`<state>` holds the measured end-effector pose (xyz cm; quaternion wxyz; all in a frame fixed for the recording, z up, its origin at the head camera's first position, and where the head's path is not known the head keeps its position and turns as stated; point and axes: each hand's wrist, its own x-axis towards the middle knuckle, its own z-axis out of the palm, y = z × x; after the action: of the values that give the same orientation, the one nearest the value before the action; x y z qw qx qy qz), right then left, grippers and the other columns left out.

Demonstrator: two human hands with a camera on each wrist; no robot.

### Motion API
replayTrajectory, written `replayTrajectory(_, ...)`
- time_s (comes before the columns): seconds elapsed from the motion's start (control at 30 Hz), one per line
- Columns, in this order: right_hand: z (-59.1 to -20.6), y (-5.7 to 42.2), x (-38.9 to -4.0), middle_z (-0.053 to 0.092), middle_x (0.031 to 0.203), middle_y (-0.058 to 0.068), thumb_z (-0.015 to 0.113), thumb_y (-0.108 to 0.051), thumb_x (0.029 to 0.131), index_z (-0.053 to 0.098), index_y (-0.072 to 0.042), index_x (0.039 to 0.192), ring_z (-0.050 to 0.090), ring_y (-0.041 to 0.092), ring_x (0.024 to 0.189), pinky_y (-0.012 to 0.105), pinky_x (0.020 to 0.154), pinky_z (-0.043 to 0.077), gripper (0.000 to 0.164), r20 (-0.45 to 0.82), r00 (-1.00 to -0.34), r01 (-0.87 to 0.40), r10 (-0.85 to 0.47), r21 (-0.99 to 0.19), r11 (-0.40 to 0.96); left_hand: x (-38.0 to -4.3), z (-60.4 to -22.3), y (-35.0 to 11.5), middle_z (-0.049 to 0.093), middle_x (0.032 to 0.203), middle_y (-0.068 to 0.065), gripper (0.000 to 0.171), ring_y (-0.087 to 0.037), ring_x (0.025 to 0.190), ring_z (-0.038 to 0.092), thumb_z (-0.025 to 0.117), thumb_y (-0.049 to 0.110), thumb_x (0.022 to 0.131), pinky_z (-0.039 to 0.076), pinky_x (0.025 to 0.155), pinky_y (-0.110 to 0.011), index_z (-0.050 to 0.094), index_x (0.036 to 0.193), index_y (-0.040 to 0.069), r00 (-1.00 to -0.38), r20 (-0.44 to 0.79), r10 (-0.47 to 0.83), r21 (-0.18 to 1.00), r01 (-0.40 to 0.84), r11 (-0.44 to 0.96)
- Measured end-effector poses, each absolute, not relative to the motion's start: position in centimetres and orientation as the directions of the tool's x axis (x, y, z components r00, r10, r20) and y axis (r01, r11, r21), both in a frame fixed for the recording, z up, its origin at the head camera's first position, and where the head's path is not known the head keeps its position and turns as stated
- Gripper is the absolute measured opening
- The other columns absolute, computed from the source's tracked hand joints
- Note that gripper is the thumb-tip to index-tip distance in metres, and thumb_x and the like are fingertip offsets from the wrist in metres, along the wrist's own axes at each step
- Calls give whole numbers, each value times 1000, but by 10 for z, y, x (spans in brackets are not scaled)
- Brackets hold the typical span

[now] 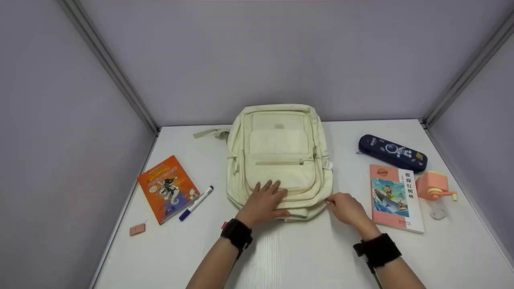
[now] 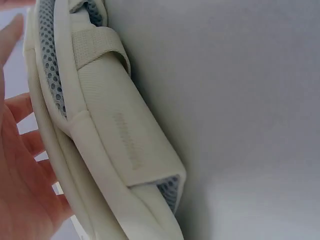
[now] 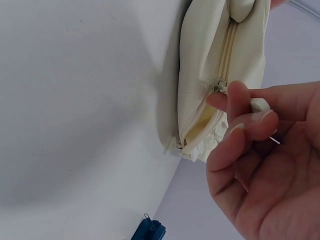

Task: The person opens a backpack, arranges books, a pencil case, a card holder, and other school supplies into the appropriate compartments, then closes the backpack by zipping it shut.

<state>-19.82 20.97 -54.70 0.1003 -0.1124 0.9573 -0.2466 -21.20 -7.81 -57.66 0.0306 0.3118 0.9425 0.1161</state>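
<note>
A cream backpack (image 1: 281, 140) lies on the white table, its top toward the back wall. My left hand (image 1: 265, 202) rests with spread, fairly straight fingers on the lower front of the bag. In the left wrist view the bag's padded strap (image 2: 125, 130) and grey mesh show beside that hand. At the bag's lower right side, my right hand (image 1: 348, 208) pinches a zipper pull (image 3: 260, 105) between curled fingers. The zipper slider (image 3: 218, 85) sits partway along the side; the teeth are joined on one side of it and parted on the other.
To the left lie an orange book (image 1: 168, 188), a marker (image 1: 196, 203) and a small pink block (image 1: 137, 229). On the right are a navy pencil case (image 1: 392, 152), a pink-and-white book (image 1: 395, 198) and a pink hand-crank sharpener (image 1: 433, 185). Grey panels enclose the table.
</note>
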Motion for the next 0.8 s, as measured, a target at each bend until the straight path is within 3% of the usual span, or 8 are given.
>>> replayTrajectory(0.27,-549,204,-195,57,67,5,57,-8,97,64,-9,73,49,18,60,36,51,37,25,-135,-965,-141,-224,-455,879,-217,-583,-75,44,148,-15,50,-39,137,36,42,54,101,27,104,-67,59,137,24,-819,58,571,312,559,768)
replayTrajectory(0.57,-543,183,-188,56,65,5,54,-7,93,55,-12,64,49,19,56,37,47,38,30,-144,-984,-34,-107,-434,900,-226,-580,-65,52,142,-10,45,-40,132,44,35,47,105,31,101,-69,62,134,25,-860,17,509,340,484,806)
replayTrajectory(0.8,-543,157,-180,56,61,7,54,-4,92,56,-11,65,52,20,53,39,45,41,28,-48,-988,-112,-147,-433,894,-227,-577,-66,53,141,-11,44,-42,132,43,34,41,107,28,101,-70,60,137,22,-875,9,484,456,435,777)
